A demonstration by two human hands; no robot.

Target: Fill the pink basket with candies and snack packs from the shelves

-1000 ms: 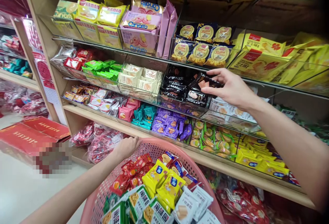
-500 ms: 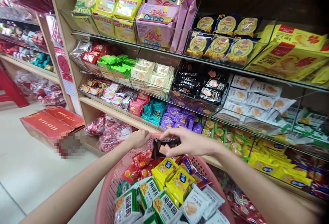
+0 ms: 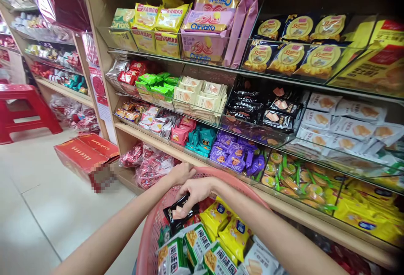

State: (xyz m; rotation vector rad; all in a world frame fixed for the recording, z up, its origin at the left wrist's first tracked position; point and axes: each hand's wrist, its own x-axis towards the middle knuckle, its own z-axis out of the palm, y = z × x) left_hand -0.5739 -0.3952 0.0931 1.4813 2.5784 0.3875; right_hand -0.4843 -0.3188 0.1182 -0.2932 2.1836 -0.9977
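Below me is a pink perforated plastic basket [image 3: 148,228] filled with packaged snacks. At its far rim, my left hand [image 3: 183,173] is closed over the edge, fingertips hidden behind it. My right hand [image 3: 197,193] pinches a black wafer packet [image 3: 179,212] low over the basket's left part, touching or just above the packets there. Around it lie yellow snack packets [image 3: 235,237] and green-and-white cracker packets [image 3: 173,256]. White wafer packets [image 3: 260,260] sit at the near right. Red packets are partly covered by my right hand and the black packet.
Shelves with clear dividers stand ahead, holding black wafer packets [image 3: 279,111], purple packets [image 3: 233,151] and white packets [image 3: 344,119]. A red carton [image 3: 85,155] lies on the floor at left, near a red stool [image 3: 28,111]. Bagged red goods [image 3: 154,167] fill the bottom shelf.
My right hand has moved left and down into the basket with the black wafer packet. My left hand stays at the rim. The whole view has shifted a little.
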